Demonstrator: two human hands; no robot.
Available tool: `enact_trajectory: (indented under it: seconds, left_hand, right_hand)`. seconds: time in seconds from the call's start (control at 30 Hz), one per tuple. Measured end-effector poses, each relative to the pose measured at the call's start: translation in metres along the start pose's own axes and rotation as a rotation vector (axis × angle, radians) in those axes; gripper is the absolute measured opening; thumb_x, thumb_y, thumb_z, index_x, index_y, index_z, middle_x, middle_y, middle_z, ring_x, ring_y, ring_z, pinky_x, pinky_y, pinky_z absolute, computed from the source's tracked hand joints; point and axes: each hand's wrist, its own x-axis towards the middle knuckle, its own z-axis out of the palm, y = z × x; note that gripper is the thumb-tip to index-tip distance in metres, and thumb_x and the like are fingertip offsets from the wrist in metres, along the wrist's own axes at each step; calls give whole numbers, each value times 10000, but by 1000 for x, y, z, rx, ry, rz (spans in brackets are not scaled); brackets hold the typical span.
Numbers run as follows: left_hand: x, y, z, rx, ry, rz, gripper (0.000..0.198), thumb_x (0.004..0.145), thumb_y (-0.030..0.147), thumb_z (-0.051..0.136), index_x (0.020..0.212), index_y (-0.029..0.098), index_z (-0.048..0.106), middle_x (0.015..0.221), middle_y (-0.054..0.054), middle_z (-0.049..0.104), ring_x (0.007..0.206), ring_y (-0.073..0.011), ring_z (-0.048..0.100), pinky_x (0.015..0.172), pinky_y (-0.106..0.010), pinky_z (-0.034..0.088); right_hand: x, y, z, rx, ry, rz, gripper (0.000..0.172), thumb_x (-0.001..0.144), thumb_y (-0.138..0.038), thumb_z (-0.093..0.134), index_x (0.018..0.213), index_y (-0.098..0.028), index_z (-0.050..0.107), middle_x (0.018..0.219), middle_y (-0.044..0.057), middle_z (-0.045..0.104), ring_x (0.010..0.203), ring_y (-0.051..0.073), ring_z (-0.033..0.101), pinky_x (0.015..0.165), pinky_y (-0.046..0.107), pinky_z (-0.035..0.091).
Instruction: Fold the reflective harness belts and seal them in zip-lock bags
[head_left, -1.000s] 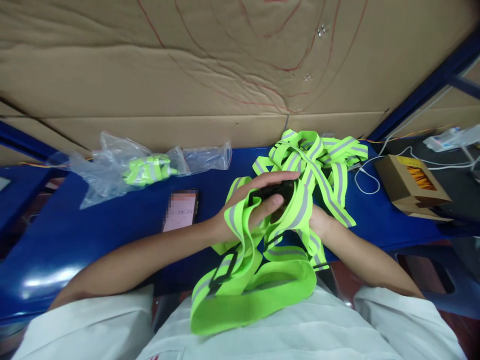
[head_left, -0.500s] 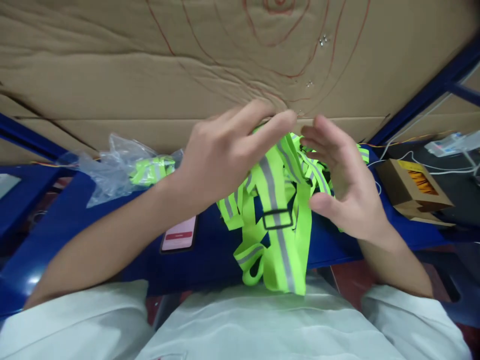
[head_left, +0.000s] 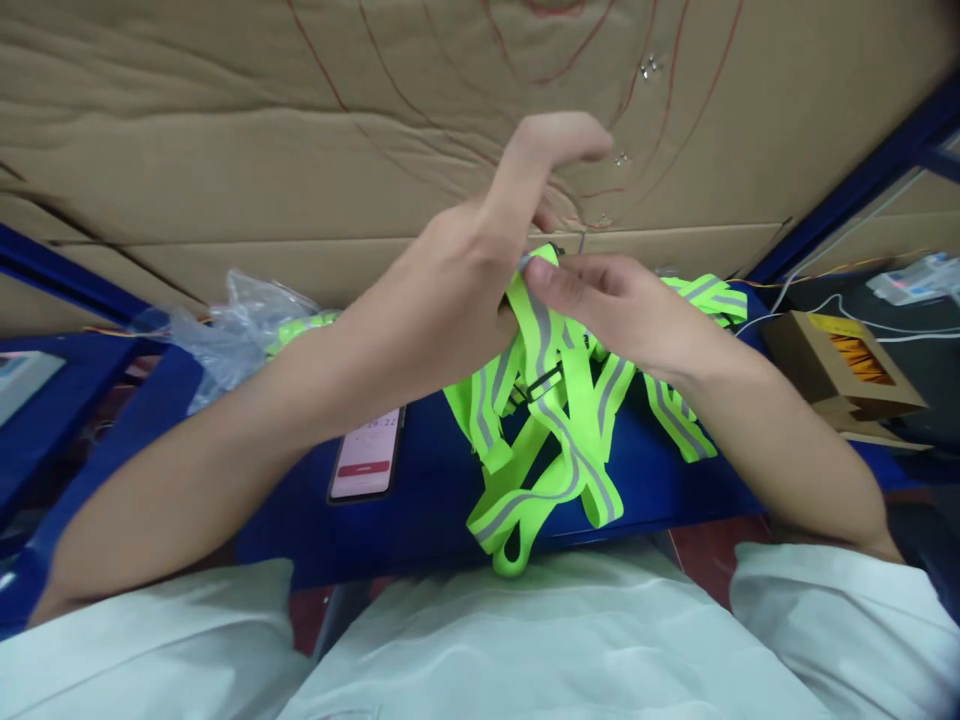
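A neon-green strap harness with grey reflective stripes [head_left: 559, 400] hangs from both hands above the blue table [head_left: 435, 490]. My left hand [head_left: 465, 270] is raised in front of the cardboard, its fingers curled round the top of the straps and its thumb sticking up. My right hand [head_left: 607, 300] pinches the same top fold from the right side. A black plastic buckle [head_left: 536, 385] shows on the hanging straps. Loops dangle down to the table's front edge.
More green straps [head_left: 701, 290] lie behind on the table. A clear plastic bag [head_left: 225, 335] with a folded green strap sits at the left. A phone [head_left: 369, 455] lies screen-up. A cardboard box [head_left: 840, 365] and white cables are at the right. A cardboard wall [head_left: 300, 150] backs the table.
Both hands rose from the table with the straps, opened briefly around them, and now grip the top of the harness together, higher up; the straps hang shorter and more bunched.
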Motion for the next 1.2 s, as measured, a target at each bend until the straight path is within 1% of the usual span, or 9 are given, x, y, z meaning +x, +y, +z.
enact_trajectory:
  seconds: [0.17, 0.27, 0.47, 0.57, 0.67, 0.8, 0.9, 1.03, 1.2]
  left_hand:
    - [-8, -2, -20, -42, -293, 60, 903, 813, 182, 762, 1576, 196, 280, 1392, -127, 555, 1287, -274, 618, 966, -436, 600]
    - [-12, 4, -33, -105, -385, 36, 850, 872, 323, 701, 1598, 212, 274, 1473, -117, 506, 1385, -297, 558, 1025, -494, 547]
    - [0, 2, -45, -164, -249, 5, 407, 1008, 276, 528, 1375, 115, 599, 1214, -97, 703, 1099, -201, 701, 949, -328, 585]
    - [5, -11, -46, -241, -168, -39, 507, 917, 247, 709, 1397, 121, 605, 1321, -79, 670, 1230, -188, 640, 1076, -271, 501]
    - [6, -22, -43, -426, -284, -77, 685, 855, 263, 787, 1480, 152, 532, 1466, -63, 590, 1404, -204, 539, 1127, -238, 458]
    - [4, -28, -40, -695, -406, -182, 619, 832, 336, 794, 1390, 146, 604, 1208, -63, 726, 1004, -202, 755, 793, -246, 609]
    - [1, -31, -41, -733, -519, -328, 480, 752, 380, 869, 1142, 133, 740, 879, -57, 771, 692, -167, 722, 575, -217, 571]
    - [-7, -33, -43, -643, -749, -481, 358, 690, 416, 896, 795, 90, 794, 678, -91, 726, 556, -162, 632, 482, -238, 527]
    - [-16, -31, -39, -673, -460, -418, 269, 711, 339, 875, 746, 90, 782, 656, -33, 695, 575, -97, 589, 504, -155, 473]
  right_hand:
    - [-5, -14, 6, -82, 47, -43, 555, 1005, -594, 533, 650, -186, 407, 644, -46, 261, 570, 47, 309, 510, 191, 213]
    - [-3, -14, 5, -98, 73, -55, 491, 977, -459, 636, 631, -184, 421, 634, -51, 294, 589, 57, 332, 539, 207, 264]
    - [6, 0, -1, 168, 41, -133, 145, 902, -330, 701, 844, -197, 698, 780, -38, 572, 790, 124, 557, 739, 258, 444]
    - [9, 3, -8, 416, -69, -89, 109, 864, -313, 692, 896, -211, 713, 829, -34, 634, 826, 135, 607, 783, 271, 477]
    - [8, 2, -15, 568, -155, -18, 166, 804, -364, 701, 832, -207, 653, 807, -21, 627, 814, 161, 643, 777, 299, 522]
    - [5, -4, -18, 607, -159, -17, 328, 739, -520, 698, 775, -218, 575, 782, -7, 633, 843, 223, 682, 728, 349, 556]
    - [1, -7, -14, 669, -199, -5, 300, 746, -482, 683, 756, -209, 561, 734, -8, 623, 757, 200, 659, 675, 329, 535]
    - [-2, -7, -15, 614, -286, 4, 235, 767, -394, 720, 774, -196, 593, 750, -10, 611, 729, 155, 606, 679, 279, 508]
    - [-9, -6, -26, 201, -190, -157, 308, 857, -477, 756, 843, -213, 600, 794, -26, 555, 715, 127, 519, 625, 241, 410]
